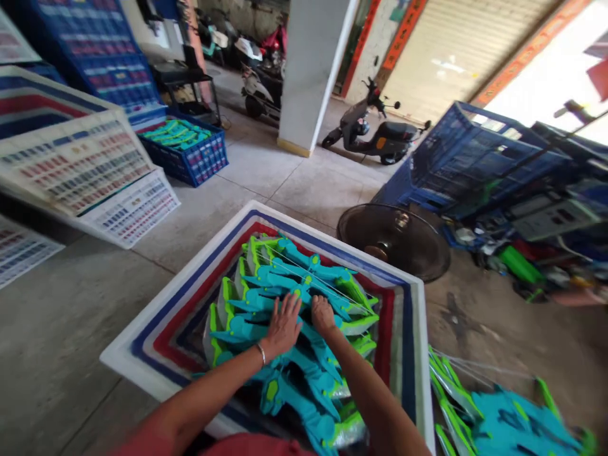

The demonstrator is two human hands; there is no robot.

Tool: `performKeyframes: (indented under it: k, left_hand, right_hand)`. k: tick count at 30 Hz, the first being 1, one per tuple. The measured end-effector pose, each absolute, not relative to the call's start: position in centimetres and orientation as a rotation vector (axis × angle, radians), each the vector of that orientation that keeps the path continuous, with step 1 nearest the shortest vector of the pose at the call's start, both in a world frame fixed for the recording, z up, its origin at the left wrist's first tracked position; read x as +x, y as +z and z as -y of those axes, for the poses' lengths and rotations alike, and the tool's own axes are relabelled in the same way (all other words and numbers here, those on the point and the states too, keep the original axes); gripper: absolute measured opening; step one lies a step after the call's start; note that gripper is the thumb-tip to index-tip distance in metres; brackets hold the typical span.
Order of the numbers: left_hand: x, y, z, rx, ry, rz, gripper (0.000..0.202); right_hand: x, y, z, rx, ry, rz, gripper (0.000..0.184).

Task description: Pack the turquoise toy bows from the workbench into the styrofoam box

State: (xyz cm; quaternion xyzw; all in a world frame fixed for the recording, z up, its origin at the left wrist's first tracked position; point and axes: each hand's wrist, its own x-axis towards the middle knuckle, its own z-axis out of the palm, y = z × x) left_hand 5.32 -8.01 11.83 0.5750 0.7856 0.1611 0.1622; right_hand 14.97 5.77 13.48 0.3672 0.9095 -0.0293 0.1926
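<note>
Turquoise and lime-green plastic pieces with white strings, which look like toy bows (273, 278), lie in overlapping rows inside a white crate (420, 335) lined with blue and red bands. My left hand (285, 322) rests on the middle of the rows, fingers spread and nothing gripped. Beside it, my right hand (323, 315) is closed, its fingers curled down over a bow's turquoise middle part. The fingertips of the right hand are partly hidden. A bracelet is on my left wrist.
More toy bows (517, 421) lie at the lower right. A round dark tray-like object (394, 237) stands behind the crate. Blue crates (475, 155) and clutter are on the right; white crates (80, 164) and a blue crate of bows (190, 155) on the left. A scooter (380, 136) stands beyond the pillar (311, 76).
</note>
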Motion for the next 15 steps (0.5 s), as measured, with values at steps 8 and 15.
performKeyframes:
  k: [8, 15]
  left_hand:
    - [0.6, 10.3, 6.0, 1.760, 0.418, -2.328, 0.065]
    - [-1.3, 9.2, 6.2, 1.783, 0.624, -2.282, 0.072]
  right_hand:
    - [11.2, 15.8, -4.8, 1.203, -0.485, -2.459, 0.018]
    - [20.1, 16.5, -2.4, 1.125, -0.532, -3.075, 0.039]
